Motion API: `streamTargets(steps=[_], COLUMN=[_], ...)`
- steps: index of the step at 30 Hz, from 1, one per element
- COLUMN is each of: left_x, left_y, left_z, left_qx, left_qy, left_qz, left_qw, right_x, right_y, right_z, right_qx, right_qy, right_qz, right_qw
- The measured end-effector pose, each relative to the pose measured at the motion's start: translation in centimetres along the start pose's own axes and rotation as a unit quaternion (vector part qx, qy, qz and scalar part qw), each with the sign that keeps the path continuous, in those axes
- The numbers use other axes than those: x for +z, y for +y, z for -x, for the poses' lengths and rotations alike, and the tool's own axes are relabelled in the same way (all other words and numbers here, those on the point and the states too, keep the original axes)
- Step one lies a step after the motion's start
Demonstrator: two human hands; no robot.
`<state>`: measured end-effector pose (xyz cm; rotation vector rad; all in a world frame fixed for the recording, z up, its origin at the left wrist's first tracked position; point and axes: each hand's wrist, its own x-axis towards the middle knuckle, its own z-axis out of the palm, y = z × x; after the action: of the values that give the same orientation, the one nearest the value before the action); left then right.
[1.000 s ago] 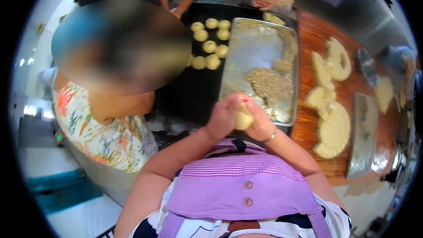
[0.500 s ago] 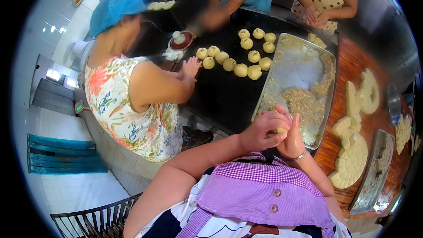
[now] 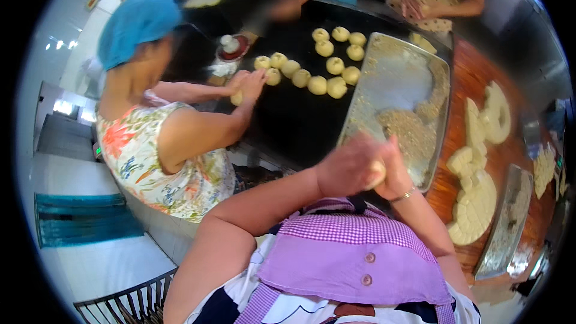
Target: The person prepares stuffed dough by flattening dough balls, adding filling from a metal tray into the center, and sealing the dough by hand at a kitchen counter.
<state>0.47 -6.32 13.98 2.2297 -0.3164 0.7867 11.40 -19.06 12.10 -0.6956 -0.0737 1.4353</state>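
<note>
At the left, we see a co-worker in a blue cap (image 3: pixel 139 27). Half a second ago we saw one of their hands flat at the end of the row; now both co-worker's hands (image 3: pixel 249 87) are there, with a pale dough lump (image 3: pixel 237 98) under them. To the right, dough balls (image 3: pixel 300 78) stand on the dark table (image 3: pixel 288 123).

In the middle, our left hand (image 3: pixel 347 165) is curled and somewhat blurred. The piece of dough (image 3: pixel 377 174) is between it and our right hand (image 3: pixel 396 171), whose fingers point up; the grip is narrow, both hands closed around this piece. One second ago more of it was visible; now the left hand covers much of it. We judge from this that the shaping is not finished.

Just beyond, a metal tray (image 3: pixel 390 78) carries a crumbly filling (image 3: pixel 408 132). At the far right, a large sheet of dough (image 3: pixel 474 204) lies on the wooden table (image 3: pixel 465 78), beside a narrow tray (image 3: pixel 506 228).
</note>
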Motion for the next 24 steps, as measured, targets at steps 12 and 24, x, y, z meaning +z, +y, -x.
streamTargets(steps=[12, 24], left_x=[1.8, 0.9], left_y=[-0.9, -1.7], left_z=[0.2, 0.9], left_qx=[-0.088, -0.137], left_qy=[0.156, 0.091], left_qz=[0.025, -0.024], left_qw=[0.983, 0.986], right_x=[1.1, 1.8], right_y=[3.6, 2.2], right_z=[-2.2, -2.2], right_qx=[-0.285, -0.244], right_qy=[0.033, 0.047], right_qz=[0.172, 0.28], right_qw=[0.942, 0.927])
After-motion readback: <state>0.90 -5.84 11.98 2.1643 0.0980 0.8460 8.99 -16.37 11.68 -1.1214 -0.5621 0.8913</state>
